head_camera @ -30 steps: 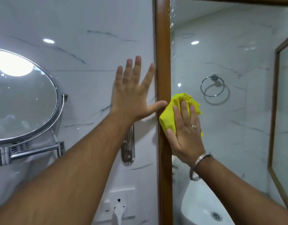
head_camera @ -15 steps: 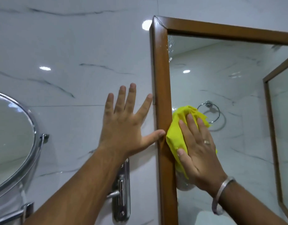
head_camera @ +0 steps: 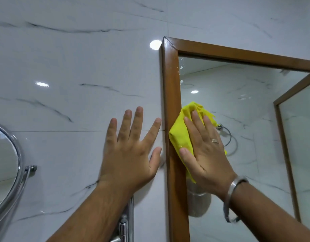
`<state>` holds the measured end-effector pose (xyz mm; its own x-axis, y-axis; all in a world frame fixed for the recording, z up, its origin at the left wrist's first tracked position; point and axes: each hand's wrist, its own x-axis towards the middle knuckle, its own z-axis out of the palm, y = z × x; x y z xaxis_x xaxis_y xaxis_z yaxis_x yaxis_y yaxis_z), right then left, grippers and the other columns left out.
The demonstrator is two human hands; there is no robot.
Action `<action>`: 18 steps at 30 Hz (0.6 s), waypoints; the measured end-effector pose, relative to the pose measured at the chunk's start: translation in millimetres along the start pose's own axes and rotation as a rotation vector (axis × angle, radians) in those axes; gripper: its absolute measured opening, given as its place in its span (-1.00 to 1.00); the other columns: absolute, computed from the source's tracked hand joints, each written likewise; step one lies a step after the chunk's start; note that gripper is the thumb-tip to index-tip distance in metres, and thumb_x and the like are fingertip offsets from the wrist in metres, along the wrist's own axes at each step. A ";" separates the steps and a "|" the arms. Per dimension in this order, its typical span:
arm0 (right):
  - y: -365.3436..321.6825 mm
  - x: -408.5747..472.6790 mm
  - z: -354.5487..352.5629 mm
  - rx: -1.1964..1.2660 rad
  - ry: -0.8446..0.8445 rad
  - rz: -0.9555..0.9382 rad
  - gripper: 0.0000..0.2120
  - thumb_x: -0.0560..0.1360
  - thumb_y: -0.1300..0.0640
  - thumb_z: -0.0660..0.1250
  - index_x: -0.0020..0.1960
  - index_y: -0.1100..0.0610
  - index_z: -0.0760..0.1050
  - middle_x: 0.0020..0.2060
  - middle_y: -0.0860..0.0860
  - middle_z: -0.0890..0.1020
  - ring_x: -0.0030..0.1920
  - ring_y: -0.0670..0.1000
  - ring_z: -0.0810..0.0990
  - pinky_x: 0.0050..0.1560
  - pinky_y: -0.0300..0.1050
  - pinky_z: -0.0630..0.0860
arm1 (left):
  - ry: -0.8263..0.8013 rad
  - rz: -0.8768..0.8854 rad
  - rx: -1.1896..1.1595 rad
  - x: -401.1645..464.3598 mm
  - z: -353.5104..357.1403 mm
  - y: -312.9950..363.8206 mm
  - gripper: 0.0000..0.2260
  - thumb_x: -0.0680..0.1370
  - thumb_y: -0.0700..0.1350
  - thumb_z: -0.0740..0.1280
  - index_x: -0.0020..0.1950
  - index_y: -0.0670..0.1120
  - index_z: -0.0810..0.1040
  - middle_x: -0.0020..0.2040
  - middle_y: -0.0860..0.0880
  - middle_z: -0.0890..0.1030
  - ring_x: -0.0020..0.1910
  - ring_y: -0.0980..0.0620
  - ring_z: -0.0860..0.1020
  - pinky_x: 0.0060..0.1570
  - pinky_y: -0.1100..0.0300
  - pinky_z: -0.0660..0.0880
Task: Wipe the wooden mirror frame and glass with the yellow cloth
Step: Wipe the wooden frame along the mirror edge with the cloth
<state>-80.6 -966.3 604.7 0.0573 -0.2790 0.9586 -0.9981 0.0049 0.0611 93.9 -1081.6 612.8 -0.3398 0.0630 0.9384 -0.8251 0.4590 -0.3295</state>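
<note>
A wooden mirror frame (head_camera: 170, 95) runs down the middle of the head view, with its top rail going off to the right. My right hand (head_camera: 205, 154) presses a crumpled yellow cloth (head_camera: 181, 135) flat against the mirror glass (head_camera: 238, 105), right beside the frame's left upright; the cloth's left edge overlaps the wood. My left hand (head_camera: 131, 151) lies flat on the white marble wall just left of the frame, fingers spread, holding nothing. Small water droplets dot the glass near the top left corner.
A round chrome swivel mirror (head_camera: 9, 173) sticks out from the wall at the far left. A chrome fitting (head_camera: 125, 222) hangs on the wall below my left wrist. The glass reflects a towel ring (head_camera: 227, 137) and another wooden frame (head_camera: 283, 137).
My right hand has slid the yellow cloth upward along the frame's left upright. The view has tilted up, bringing the frame's top corner into sight. My left hand's thumb has come off the frame.
</note>
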 end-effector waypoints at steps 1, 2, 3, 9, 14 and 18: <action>-1.8 -5.5 1.4 -0.001 -0.005 0.004 -0.33 0.51 -0.23 0.01 0.56 -0.08 -0.04 0.59 -0.10 -0.07 0.59 0.01 -0.19 0.57 0.01 -0.15 | -0.004 0.004 -0.002 0.9 -0.4 -0.6 -0.35 0.57 0.24 0.08 0.65 0.09 0.08 0.65 -0.18 -0.05 0.62 -0.22 -0.04 0.54 -0.29 -0.04; -3.7 -17.4 5.3 0.005 -0.010 0.008 -0.32 0.51 -0.22 0.03 0.57 -0.06 -0.03 0.59 -0.09 -0.07 0.60 0.03 -0.18 0.57 -0.02 -0.16 | -0.007 0.008 -0.005 2.0 -0.5 -1.4 -0.35 0.57 0.24 0.07 0.65 0.08 0.09 0.65 -0.19 -0.05 0.62 -0.22 -0.04 0.54 -0.29 -0.03; -5.8 -34.4 9.3 0.012 -0.014 0.012 -0.31 0.51 -0.20 0.06 0.57 -0.04 -0.01 0.60 -0.08 -0.05 0.60 0.05 -0.15 0.56 -0.04 -0.16 | -0.014 0.012 -0.006 2.7 -2.1 -1.4 -0.35 0.57 0.24 0.06 0.65 0.08 0.10 0.65 -0.19 -0.04 0.62 -0.22 -0.04 0.54 -0.29 -0.03; -8.4 -34.6 3.2 0.051 -0.060 0.036 -0.29 0.46 -0.22 0.06 0.56 -0.06 -0.01 0.58 -0.14 -0.09 0.59 0.03 -0.18 0.57 -0.01 -0.15 | -0.050 0.001 0.047 20.3 -15.4 -7.8 -0.33 0.59 0.29 -0.02 0.66 0.05 0.05 0.64 -0.22 -0.04 0.62 -0.23 -0.02 0.56 -0.23 -0.03; -5.8 49.4 -24.9 0.011 -0.082 0.057 -0.27 0.44 -0.27 0.02 0.56 -0.13 -0.08 0.57 -0.17 -0.15 0.58 -0.02 -0.25 0.58 0.09 -0.11 | -0.041 -0.121 0.032 82.2 -26.2 -27.0 -0.31 0.59 0.31 0.04 0.66 0.06 -0.01 0.64 -0.23 -0.03 0.61 -0.26 -0.01 0.55 -0.22 -0.08; -4.3 37.1 -20.8 0.055 -0.057 0.024 -0.26 0.43 -0.30 -0.02 0.55 -0.17 -0.11 0.57 -0.22 -0.17 0.56 -0.10 -0.30 0.58 -0.02 -0.16 | -0.044 -0.105 0.025 95.7 -20.9 -34.8 -0.27 0.55 0.38 -0.06 0.66 0.09 -0.03 0.64 -0.22 -0.06 0.61 -0.25 -0.04 0.56 -0.24 -0.05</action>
<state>-73.7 -956.7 645.8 0.0335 -0.3335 0.9421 -0.9990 -0.0400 0.0213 99.6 -1073.1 716.2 -0.2703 -0.0237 0.9625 -0.8679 0.4388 -0.2330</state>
